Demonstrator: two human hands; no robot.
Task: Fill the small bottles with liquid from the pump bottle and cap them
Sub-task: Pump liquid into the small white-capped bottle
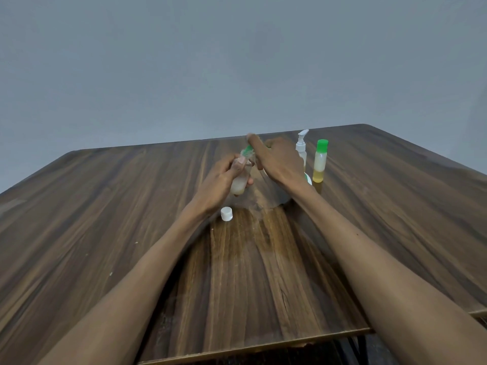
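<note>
Two hands: left hand (220, 180) grips small bottle (240, 180), right hand (279, 159) pinches green cap (247, 149) at its neck

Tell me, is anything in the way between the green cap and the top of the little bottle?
Nothing visible is. The left hand holds the small bottle tilted, and the right hand has the green cap right at its neck, though motion blur hides the exact fit.

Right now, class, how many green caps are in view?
2: one on the small bottle standing right of the pump bottle, one at the mouth of the bottle in the left hand. Others may be hidden.
</note>
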